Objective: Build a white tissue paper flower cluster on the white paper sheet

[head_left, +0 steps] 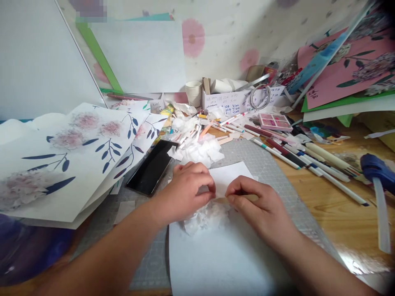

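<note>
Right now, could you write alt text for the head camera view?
Two bare hands, left hand and right hand, pinch crumpled white tissue over white paper on a grey cutting mat. Around them lie flower paintings, a black phone and scattered markers.

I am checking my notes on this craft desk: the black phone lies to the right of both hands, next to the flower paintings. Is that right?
Not quite. In the head view the black phone lies to the left of both hands, the left hand and the right hand. It is indeed next to the flower paintings.
</note>
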{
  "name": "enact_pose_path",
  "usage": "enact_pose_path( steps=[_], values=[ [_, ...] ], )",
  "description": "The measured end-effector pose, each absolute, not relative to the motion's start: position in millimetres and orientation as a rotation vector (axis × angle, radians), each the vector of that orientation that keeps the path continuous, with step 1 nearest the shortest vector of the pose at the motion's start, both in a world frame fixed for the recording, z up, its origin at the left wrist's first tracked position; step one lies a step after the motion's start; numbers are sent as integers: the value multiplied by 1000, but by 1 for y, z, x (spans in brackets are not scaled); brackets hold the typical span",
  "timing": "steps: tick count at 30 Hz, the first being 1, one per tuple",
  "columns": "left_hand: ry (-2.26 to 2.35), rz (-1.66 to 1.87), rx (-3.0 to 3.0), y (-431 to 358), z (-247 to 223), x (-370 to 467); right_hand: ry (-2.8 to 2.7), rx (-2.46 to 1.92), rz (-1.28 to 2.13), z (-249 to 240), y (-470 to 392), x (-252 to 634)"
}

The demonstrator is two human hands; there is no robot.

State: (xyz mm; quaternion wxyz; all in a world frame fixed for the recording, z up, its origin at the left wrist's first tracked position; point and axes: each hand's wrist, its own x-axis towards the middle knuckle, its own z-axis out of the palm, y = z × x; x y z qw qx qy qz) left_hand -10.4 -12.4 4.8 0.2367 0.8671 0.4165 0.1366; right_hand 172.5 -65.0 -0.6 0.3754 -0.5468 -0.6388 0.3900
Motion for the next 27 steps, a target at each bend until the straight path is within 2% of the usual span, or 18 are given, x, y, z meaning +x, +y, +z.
enact_pose_path(
  steps=[6, 10, 20, 27],
  values=[
    [1417, 675, 2208, 8, 1, -31, -1628, -1448, 1020, -5, -63, 175],
    [1673, 494, 2408, 29, 8, -29, -1609, -1432, 1053, -7, -62, 173],
    [1436, 151, 2762, 36, 14, -11, -1622, -1416, 1022, -12, -62, 173],
    [1408, 235, 2815, 36, 7, -17, -1624, -1441, 1031, -10, -62, 173]
  ],
)
